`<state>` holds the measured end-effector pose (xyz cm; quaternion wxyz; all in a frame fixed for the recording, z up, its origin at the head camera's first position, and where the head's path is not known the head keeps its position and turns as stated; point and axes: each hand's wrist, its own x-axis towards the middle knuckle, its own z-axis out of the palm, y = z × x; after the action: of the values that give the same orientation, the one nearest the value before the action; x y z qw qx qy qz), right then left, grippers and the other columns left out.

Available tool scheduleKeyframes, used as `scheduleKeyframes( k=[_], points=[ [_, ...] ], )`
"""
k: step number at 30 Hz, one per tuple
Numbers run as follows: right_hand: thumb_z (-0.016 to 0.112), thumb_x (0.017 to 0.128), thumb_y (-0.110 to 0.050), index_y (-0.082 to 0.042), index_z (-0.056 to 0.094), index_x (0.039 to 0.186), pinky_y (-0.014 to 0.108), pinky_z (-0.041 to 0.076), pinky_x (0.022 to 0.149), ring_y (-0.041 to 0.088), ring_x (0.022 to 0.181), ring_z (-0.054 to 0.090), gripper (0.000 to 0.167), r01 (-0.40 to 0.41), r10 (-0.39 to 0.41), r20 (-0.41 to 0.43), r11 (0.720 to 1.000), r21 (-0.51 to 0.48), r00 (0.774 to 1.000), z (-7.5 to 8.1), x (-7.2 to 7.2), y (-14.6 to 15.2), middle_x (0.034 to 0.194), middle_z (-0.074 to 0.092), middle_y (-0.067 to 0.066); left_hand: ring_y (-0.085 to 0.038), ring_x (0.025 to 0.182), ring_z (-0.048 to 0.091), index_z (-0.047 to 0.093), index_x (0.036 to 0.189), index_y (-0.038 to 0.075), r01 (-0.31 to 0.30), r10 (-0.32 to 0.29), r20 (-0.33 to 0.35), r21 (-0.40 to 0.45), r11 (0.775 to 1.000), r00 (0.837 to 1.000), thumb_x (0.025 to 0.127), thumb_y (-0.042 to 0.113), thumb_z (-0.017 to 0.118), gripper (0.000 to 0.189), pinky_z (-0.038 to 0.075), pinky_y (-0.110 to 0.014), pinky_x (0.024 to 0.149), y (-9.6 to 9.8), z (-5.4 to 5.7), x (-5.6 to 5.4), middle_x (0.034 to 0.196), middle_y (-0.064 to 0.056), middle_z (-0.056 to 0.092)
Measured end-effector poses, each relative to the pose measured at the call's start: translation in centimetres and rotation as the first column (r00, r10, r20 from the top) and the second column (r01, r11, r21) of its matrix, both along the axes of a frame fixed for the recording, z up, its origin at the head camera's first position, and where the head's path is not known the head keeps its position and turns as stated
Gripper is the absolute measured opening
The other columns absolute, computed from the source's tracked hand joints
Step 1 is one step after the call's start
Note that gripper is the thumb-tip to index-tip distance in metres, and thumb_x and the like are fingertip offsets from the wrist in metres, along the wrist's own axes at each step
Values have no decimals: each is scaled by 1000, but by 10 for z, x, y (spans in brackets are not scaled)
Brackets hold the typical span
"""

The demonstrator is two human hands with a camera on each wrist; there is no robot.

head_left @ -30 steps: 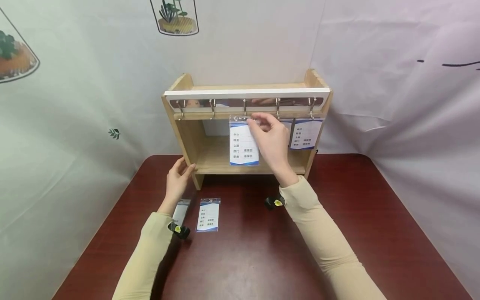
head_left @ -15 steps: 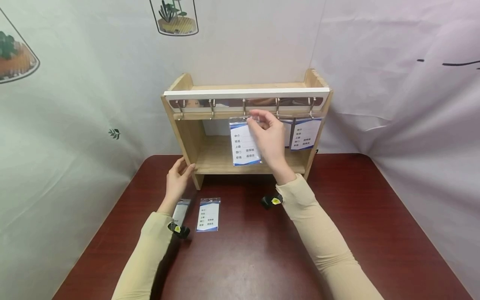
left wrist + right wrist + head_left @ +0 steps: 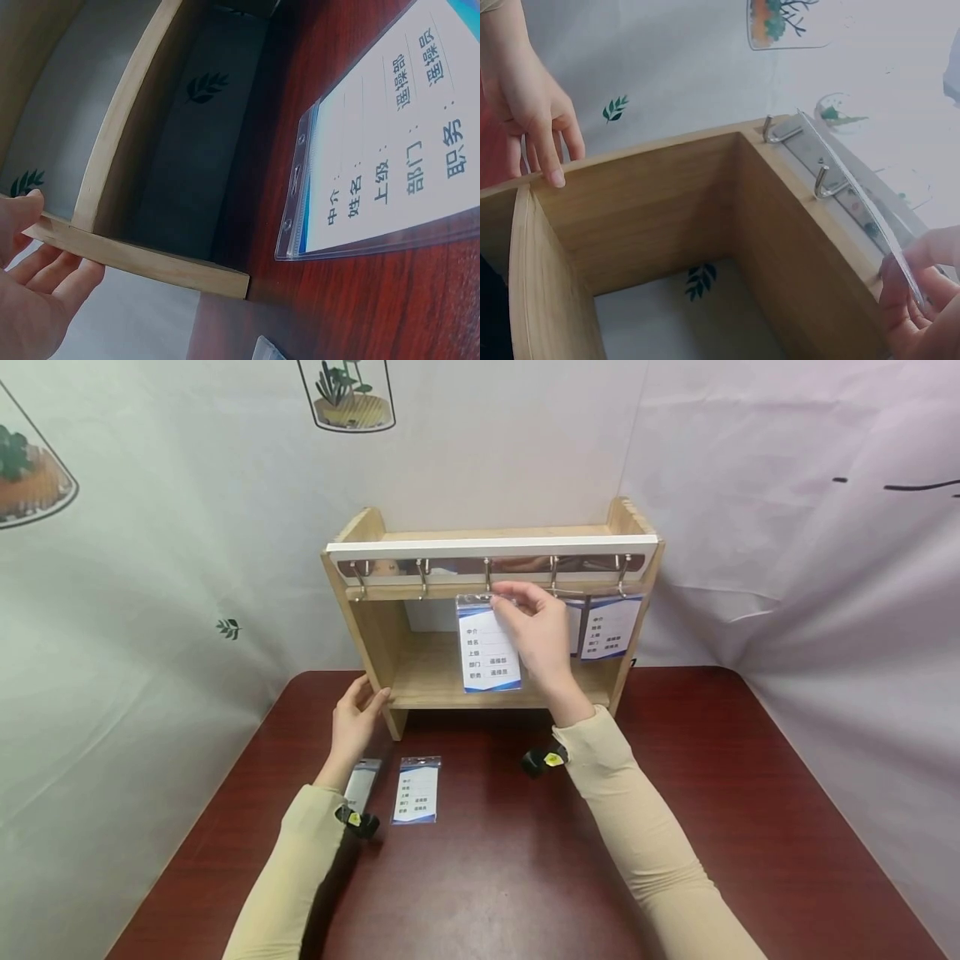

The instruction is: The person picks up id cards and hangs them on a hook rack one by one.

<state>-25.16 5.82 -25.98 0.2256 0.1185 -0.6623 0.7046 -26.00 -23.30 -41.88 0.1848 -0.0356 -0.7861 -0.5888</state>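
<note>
My right hand (image 3: 542, 639) pinches the top edge of an upright badge (image 3: 489, 647) in a clear sleeve, just below the middle hook (image 3: 487, 575). Whether the hook passes through the sleeve's hole is hidden by the fingers. In the right wrist view that badge (image 3: 870, 206) appears edge-on. My left hand (image 3: 356, 722) grips the left side panel of the wooden shelf (image 3: 367, 647), thumb on one face and fingers on the other, as the left wrist view shows. Two more badges hang at the right hooks, the outer badge (image 3: 611, 628) fully seen, the other partly behind my right hand.
One badge (image 3: 416, 789) lies on the dark red table (image 3: 480, 877), left of centre. Beside it another badge (image 3: 362, 783) is partly covered by my left wrist. Two hooks on the left of the rail, such as this hook (image 3: 423, 578), carry nothing. White cloth (image 3: 750, 527) surrounds the table.
The badge in my right hand tilted slightly, then straightened, and shifted a little with the hand near the middle hook. My left hand has stayed on the side panel.
</note>
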Motion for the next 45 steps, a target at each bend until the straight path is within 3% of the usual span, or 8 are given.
scheduleKeyframes(
  k=[4,11,13,23,29,35,42,45],
  points=[
    [72,88,-2,1,75,107,20,50,61,11,73,61,19,-15,15,-1,1000,-16,1000,2,1,0,98,75,12,-35,116,65,54,143,4,-1,1,-3,-2,1000,1000,99,22,68,49,58,-24,87,0,0,0,132,-22,63],
    [69,89,-1,-1,72,110,20,50,60,12,73,61,21,-39,39,5,999,8,999,4,2,0,99,74,11,-38,117,64,51,142,-3,7,-7,28,-28,1000,1000,100,10,65,47,57,-38,93,12,31,19,132,-28,61],
    [69,89,-1,-1,72,110,21,49,59,12,71,59,21,-47,47,-5,999,8,999,5,2,0,95,74,10,-38,116,64,51,142,-4,6,-6,17,-39,999,1000,100,9,64,46,57,-37,93,13,32,20,132,-28,61],
    [68,90,3,2,71,110,19,49,58,11,67,57,21,-74,73,-33,997,-27,997,5,-1,1,89,72,6,-32,120,63,54,143,4,-10,10,7,-21,1000,1000,99,21,67,49,57,-26,90,1,7,-4,134,-21,62],
    [66,90,3,3,71,111,19,48,59,11,69,57,22,-67,66,-49,998,-3,997,7,0,2,94,72,11,-32,118,64,55,142,4,-3,3,-23,-7,1000,1000,98,24,69,51,58,-24,88,1,6,-5,133,-21,63],
    [67,92,-2,-1,72,113,19,48,62,10,74,58,21,-19,24,-41,993,121,999,7,1,3,107,73,10,-32,120,63,54,143,4,-11,11,-12,-23,1000,1000,99,24,68,51,57,-25,91,0,3,-3,134,-21,62],
    [66,93,-7,-8,77,109,18,33,45,9,55,43,20,30,-27,-20,978,206,999,5,2,2,76,64,4,-34,119,63,54,143,4,-7,7,3,-6,1000,1000,98,22,68,50,57,-22,88,-1,1,-1,135,-21,62],
    [65,93,-8,-9,77,109,18,34,44,9,55,45,20,34,-34,-1,975,219,999,6,3,1,73,63,2,-34,117,64,55,142,4,-7,7,3,-1,1000,1000,98,21,69,49,57,-20,85,-1,0,0,133,-21,63]
  ],
)
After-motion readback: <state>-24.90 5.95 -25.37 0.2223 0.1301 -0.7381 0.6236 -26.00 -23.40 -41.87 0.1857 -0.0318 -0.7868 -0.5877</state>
